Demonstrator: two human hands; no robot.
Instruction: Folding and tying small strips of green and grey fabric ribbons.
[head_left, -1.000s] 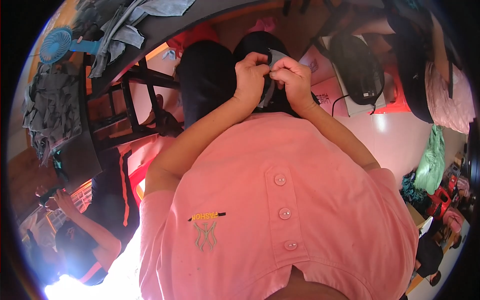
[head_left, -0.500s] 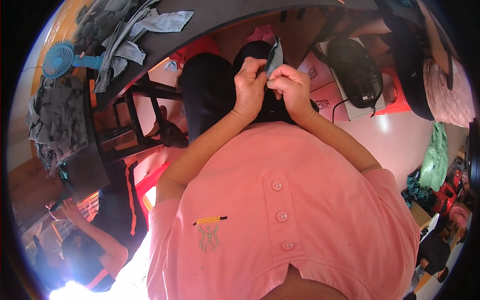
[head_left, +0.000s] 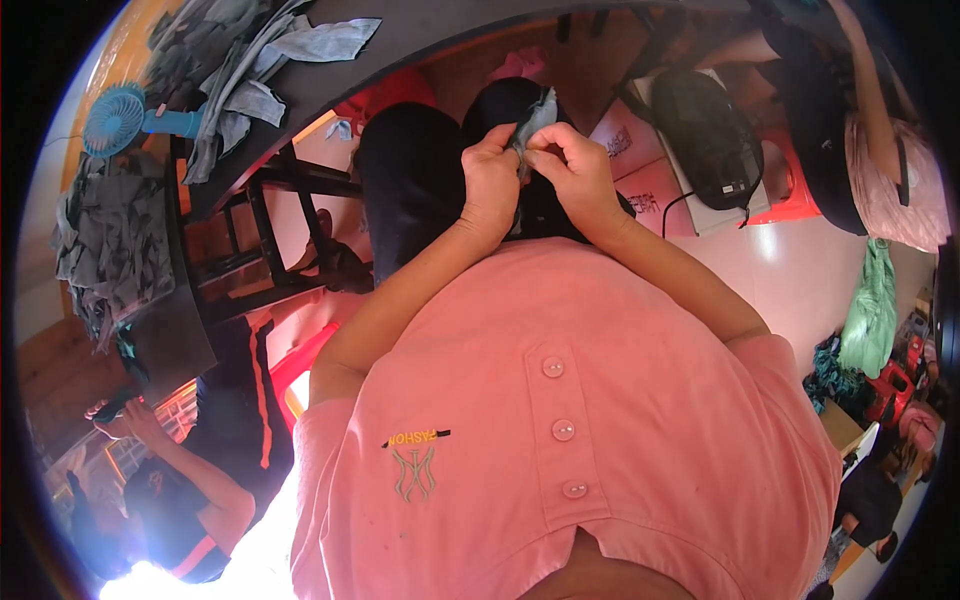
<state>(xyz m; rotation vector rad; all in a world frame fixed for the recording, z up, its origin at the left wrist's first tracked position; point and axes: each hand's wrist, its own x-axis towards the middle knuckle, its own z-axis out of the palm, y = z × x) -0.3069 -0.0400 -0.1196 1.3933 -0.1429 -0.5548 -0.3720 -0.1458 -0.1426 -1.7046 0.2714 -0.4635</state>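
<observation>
A small folded piece of grey-blue fabric (head_left: 537, 118) is held up between my two hands, above my dark-trousered knees. My left hand (head_left: 490, 178) pinches its lower left side. On the other side, my right hand (head_left: 572, 172) has thumb and forefinger closed at the fabric's lower right edge. The lower end of the piece is partly hidden by my fingers. Whether anything small is between the fingertips cannot be made out.
At the upper left, a dark table (head_left: 330, 75) carries grey fabric strips (head_left: 320, 40) and a blue fan (head_left: 115, 120). Pink boxes (head_left: 650, 195) and a black backpack (head_left: 705, 150) are to the right. Co-workers sit at lower left and upper right.
Both hands have moved slightly left and nearer to me with the fabric. My right hand's fingers have spread a little, and the fabric now leans and shows more of its lighter face.
</observation>
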